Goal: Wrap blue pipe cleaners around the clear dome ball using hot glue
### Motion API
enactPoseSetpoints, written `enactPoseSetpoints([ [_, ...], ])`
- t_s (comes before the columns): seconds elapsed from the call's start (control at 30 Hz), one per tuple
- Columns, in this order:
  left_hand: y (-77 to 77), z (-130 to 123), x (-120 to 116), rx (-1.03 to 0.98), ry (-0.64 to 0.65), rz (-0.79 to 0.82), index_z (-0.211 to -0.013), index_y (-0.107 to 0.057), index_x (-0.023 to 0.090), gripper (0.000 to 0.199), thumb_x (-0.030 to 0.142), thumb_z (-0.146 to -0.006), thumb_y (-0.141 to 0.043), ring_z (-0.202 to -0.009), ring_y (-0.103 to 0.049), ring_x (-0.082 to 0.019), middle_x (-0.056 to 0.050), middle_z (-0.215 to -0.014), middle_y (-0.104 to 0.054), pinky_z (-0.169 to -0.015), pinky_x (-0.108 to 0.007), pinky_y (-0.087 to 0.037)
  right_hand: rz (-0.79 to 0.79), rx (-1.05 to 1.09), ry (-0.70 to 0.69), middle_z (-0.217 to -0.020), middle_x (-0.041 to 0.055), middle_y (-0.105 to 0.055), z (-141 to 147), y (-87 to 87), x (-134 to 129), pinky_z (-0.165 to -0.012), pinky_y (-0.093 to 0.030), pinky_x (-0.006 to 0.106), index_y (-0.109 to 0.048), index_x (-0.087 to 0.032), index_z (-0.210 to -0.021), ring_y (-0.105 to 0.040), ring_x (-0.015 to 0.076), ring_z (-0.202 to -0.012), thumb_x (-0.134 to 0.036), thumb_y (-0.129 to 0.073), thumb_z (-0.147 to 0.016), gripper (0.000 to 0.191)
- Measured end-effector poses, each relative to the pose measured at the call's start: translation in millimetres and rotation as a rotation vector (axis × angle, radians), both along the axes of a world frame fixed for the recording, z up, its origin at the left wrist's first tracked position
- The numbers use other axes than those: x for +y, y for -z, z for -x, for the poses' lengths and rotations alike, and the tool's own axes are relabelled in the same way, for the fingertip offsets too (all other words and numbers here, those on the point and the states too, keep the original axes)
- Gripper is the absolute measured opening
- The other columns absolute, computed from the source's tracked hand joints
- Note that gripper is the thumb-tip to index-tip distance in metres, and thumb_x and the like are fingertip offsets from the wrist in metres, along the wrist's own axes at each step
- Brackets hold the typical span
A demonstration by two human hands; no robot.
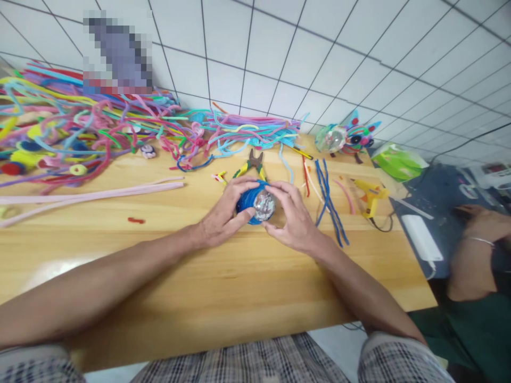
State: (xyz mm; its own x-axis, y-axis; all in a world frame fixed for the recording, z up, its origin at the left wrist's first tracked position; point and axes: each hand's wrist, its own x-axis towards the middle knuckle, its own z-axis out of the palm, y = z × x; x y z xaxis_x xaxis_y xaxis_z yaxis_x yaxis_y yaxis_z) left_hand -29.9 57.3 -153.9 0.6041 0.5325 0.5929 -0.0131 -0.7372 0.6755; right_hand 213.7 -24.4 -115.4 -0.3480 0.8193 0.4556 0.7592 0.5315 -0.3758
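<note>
Between my two hands, just above or on the table, is a clear ball wrapped in blue pipe cleaner (246, 200); its unwrapped side, shiny and see-through, faces right. My left hand (227, 213) grips the wrapped side, thumb across the front. Curved around the clear side is my right hand (294, 215), fingertips at the top and thumb at the bottom. Pliers with yellow-green handles (254, 162) lie open just behind the ball. Blue pipe cleaners (329, 205) lie crossed to the right of my right hand.
A heap of coloured pipe cleaners (96, 127) fills the back left. A bundle (255, 127) lies against the tiled wall. At the right are a yellow glue gun (369, 198) with its cord, a finished-looking pipe-cleaner animal (357, 135), and another person's arm (477, 255).
</note>
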Motion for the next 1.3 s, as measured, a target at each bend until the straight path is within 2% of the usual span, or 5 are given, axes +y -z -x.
enactPoseSetpoints([
  [0.2, -0.4, -1, 1, 0.012, 0.010, -0.040, -0.170, -0.039, 0.031, 0.055, 0.037, -0.118, -0.056, -0.160, -0.048, -0.033, -0.017, -0.164, -0.051, -0.133, -0.060, -0.047, 0.063, -0.002, -0.024, -0.159, 0.0190, -0.055, -6, -0.7, 2, -0.127, -0.054, 0.068, -0.039, -0.030, -0.172, -0.056, 0.0402, -0.154, -0.026, -0.079, -0.093, 0.088],
  [0.43, 0.4, 0, 4, 0.049, 0.022, -0.036, -0.166, -0.047, 0.031, 0.049, 0.040, -0.118, -0.054, -0.158, -0.048, -0.034, -0.017, -0.166, -0.048, -0.134, -0.063, -0.044, 0.088, -0.002, -0.036, -0.160, 0.0187, -0.055, -9, -2.2, 5, -0.127, -0.053, 0.068, -0.042, -0.030, -0.170, -0.056, 0.0395, -0.154, -0.026, -0.080, -0.093, 0.085],
  [0.73, -5.7, 0, 0, 0.068, -0.023, 0.084, -0.155, -0.056, 0.027, 0.042, 0.048, -0.122, -0.041, -0.160, -0.046, -0.031, -0.016, -0.163, -0.053, -0.137, -0.062, -0.040, 0.132, -0.015, -0.010, -0.163, 0.0185, -0.054, -5, -5.1, 4, -0.130, -0.050, 0.070, -0.046, -0.030, -0.167, -0.054, 0.0391, -0.157, -0.027, -0.080, -0.092, 0.082],
  [0.87, -6.8, -1, 4, 0.055, -0.019, 0.105, -0.150, -0.060, 0.026, 0.042, 0.053, -0.121, -0.045, -0.158, -0.050, -0.031, -0.016, -0.162, -0.056, -0.136, -0.060, -0.043, 0.133, -0.018, -0.012, -0.162, 0.0190, -0.054, -4, -3.4, 4, -0.130, -0.049, 0.069, -0.045, -0.029, -0.168, -0.054, 0.0393, -0.158, -0.027, -0.078, -0.093, 0.082],
  [1.3, -7.7, 0, 12, 0.052, 0.044, 0.069, -0.161, -0.055, 0.026, 0.045, 0.047, -0.123, -0.044, -0.162, -0.049, -0.027, -0.017, -0.165, -0.058, -0.139, -0.056, -0.042, 0.121, 0.003, -0.035, -0.160, 0.0184, -0.054, -6, -2.0, 6, -0.130, -0.051, 0.066, -0.045, -0.028, -0.171, -0.055, 0.0381, -0.155, -0.027, -0.076, -0.094, 0.083],
])
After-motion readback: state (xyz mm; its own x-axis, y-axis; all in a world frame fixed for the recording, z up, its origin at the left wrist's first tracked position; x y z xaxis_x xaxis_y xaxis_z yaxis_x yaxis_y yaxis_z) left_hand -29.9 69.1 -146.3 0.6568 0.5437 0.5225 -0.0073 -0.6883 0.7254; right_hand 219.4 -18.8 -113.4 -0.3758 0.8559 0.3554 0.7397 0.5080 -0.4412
